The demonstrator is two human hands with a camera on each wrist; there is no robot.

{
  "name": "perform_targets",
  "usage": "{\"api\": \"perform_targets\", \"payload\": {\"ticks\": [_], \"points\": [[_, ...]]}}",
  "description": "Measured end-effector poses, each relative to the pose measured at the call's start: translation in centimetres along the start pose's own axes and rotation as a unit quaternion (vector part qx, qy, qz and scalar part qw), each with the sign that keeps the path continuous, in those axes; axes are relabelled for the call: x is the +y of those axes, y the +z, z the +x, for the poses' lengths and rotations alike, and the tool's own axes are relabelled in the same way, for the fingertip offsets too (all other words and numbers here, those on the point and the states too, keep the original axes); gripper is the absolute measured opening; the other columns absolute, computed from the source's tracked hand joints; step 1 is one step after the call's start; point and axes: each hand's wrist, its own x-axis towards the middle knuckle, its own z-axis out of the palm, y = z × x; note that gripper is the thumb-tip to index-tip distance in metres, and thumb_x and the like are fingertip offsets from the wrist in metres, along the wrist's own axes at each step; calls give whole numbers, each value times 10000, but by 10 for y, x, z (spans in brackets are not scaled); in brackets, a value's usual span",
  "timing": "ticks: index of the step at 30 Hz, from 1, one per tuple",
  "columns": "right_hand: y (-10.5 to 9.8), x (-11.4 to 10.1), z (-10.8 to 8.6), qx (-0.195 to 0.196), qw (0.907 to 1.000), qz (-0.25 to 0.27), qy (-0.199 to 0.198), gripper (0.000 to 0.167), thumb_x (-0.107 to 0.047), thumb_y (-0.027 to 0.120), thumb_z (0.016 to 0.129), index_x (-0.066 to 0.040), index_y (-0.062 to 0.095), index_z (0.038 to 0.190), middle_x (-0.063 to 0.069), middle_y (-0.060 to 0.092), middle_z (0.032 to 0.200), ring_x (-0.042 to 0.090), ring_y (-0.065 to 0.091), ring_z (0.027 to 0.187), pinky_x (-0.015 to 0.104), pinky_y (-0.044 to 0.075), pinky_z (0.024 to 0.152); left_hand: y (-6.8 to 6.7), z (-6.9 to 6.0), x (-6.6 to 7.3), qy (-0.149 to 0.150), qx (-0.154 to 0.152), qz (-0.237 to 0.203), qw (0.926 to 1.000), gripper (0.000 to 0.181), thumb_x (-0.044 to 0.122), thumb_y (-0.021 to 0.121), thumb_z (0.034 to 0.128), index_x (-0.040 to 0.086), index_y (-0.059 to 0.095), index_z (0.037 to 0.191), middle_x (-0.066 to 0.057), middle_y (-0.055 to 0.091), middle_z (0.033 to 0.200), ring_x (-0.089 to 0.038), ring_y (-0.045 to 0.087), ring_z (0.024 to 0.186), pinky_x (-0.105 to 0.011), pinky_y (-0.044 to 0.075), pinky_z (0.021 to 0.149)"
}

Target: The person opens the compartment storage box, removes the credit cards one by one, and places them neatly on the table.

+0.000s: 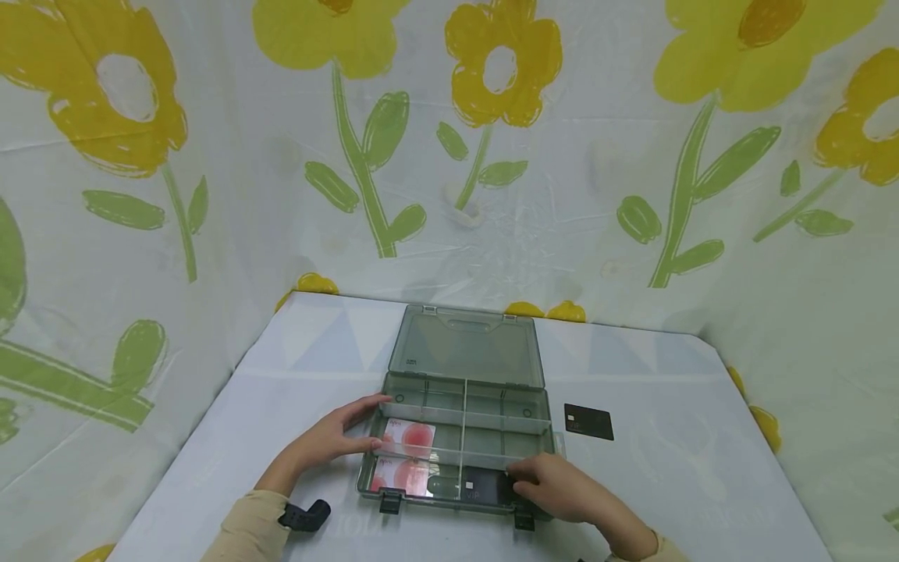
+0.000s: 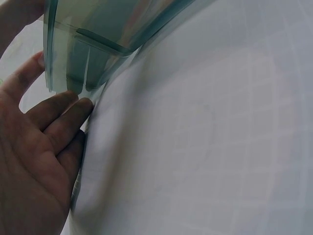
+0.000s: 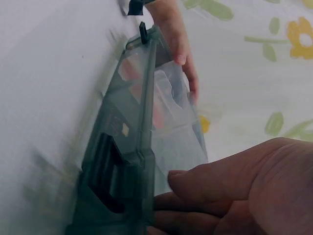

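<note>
A translucent grey-green box [image 1: 421, 499] lies with its lid [image 1: 467, 343] folded back. My left hand [image 1: 330, 437] rests on its left side, thumb and fingers spread; the left wrist view shows that hand [image 2: 44, 142] with its fingertips against the side wall [image 2: 63, 63]. Pink-and-white cards lie in the middle-left [image 1: 410, 437] and front-left [image 1: 402, 476] compartments. In the front-right compartment lies a black card [image 1: 485, 485]. My right hand [image 1: 562, 488] has its fingers at that card's right end; in the right wrist view this hand [image 3: 234, 191] reaches over the box's wall, fingertips partly hidden.
Another black card [image 1: 588, 421] lies on the white table [image 1: 667, 484] to the right of the box. Two dark latches [image 1: 390, 501] [image 3: 107, 171] hang at the box's front. Behind the table stands a curtain [image 1: 548, 203] printed with yellow flowers.
</note>
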Motion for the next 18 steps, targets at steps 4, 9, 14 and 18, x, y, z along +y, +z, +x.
{"api": "perform_targets", "payload": {"ticks": [4, 9, 14, 18], "points": [[2, 2, -1, -25, 9992, 405, -7, 345, -144, 631, 1001, 83, 666, 1258, 201, 703, 1215, 415, 652, 1152, 577, 549, 929, 0, 0, 1, -74, 3, 64, 10000, 706, 323, 784, 909, 216, 463, 1529, -110, 380, 1612, -366, 305, 1499, -597, 258, 1196], [0, 4, -5, 82, 9981, 615, 46, 338, -143, 633, 997, 68, 671, 1258, 190, 702, 1218, 415, 651, 1148, 597, 543, 924, 0, 0, 2, -134, 11, 77, 9999, 707, 322, 784, 908, 222, 463, 1530, -112, 373, 1616, -371, 304, 1498, -604, 260, 1195], [-2, 5, -6, 31, 9976, 683, 61, 366, -157, 644, 993, 92, 658, 1260, 210, 695, 1224, 419, 654, 1140, 602, 540, 926, 0, -1, 4, -174, 53, 112, 9998, 708, 323, 788, 904, 221, 467, 1527, -113, 382, 1611, -374, 308, 1496, -602, 262, 1194], [-1, 6, -5, -89, 9972, 746, 51, 398, -172, 645, 997, 116, 637, 1272, 234, 682, 1239, 426, 645, 1157, 601, 530, 946, 1, -1, 4, -180, 49, 95, 9998, 706, 320, 789, 903, 222, 470, 1526, -113, 380, 1612, -374, 307, 1497, -604, 262, 1194]]}}
